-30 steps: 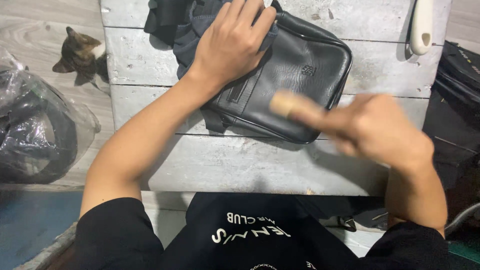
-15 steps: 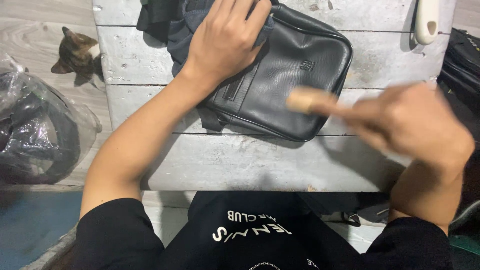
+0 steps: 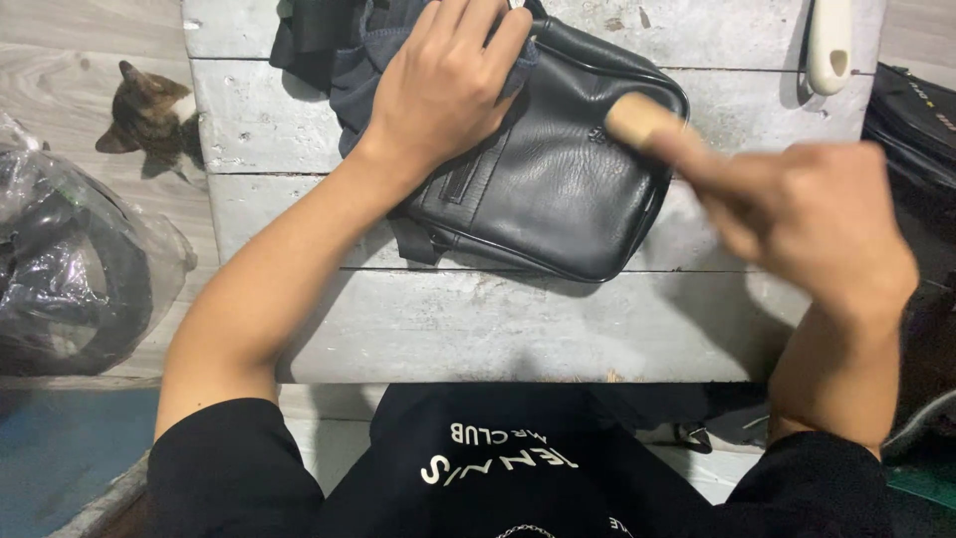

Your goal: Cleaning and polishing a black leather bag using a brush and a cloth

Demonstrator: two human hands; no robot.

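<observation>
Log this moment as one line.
left hand: pressing black leather bag | right hand: holding tan wooden handle over bag | surface: wooden table

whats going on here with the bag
A person sits at a worn white wooden table with a black leather bag lying flat on it. The left hand presses down on the bag's upper part, over a dark cloth. The right hand, blurred, holds a tan wooden-handled tool over the bag's front. A cat sits on the floor nearby.
</observation>
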